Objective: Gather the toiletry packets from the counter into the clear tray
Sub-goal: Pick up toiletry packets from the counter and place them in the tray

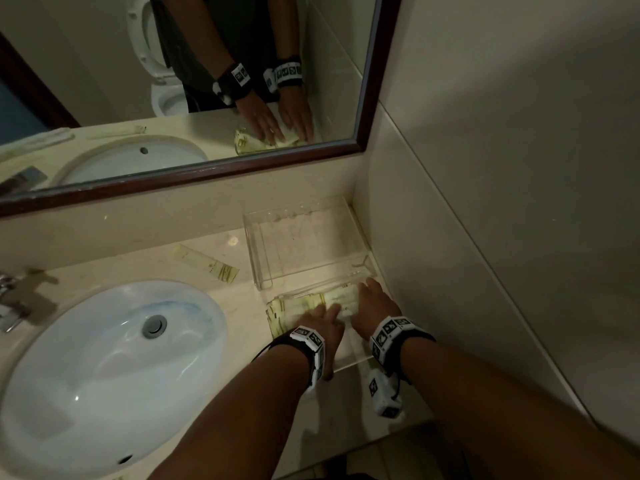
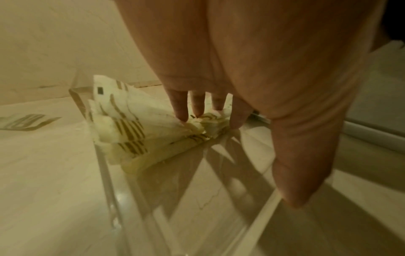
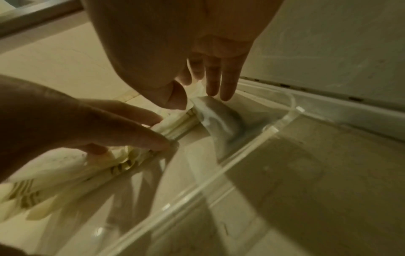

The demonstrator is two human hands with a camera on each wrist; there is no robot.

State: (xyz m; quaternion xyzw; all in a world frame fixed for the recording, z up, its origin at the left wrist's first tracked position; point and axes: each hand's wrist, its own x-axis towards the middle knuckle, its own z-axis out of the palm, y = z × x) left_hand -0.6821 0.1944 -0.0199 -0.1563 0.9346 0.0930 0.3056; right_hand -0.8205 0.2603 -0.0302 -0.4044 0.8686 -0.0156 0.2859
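Note:
Several cream toiletry packets with gold stripes lie heaped at the far end of the near clear tray, against its wall. My left hand rests its straight fingertips on the pile. Just to its right, my right hand touches the pile's right end with straight fingers, at a curled white packet. One more packet lies loose on the counter, left of the trays. Neither hand grips anything.
A second clear tray with nothing in it stands behind the near one, in the corner by the wall. The white sink fills the left, its tap at the left edge. A framed mirror hangs above the counter.

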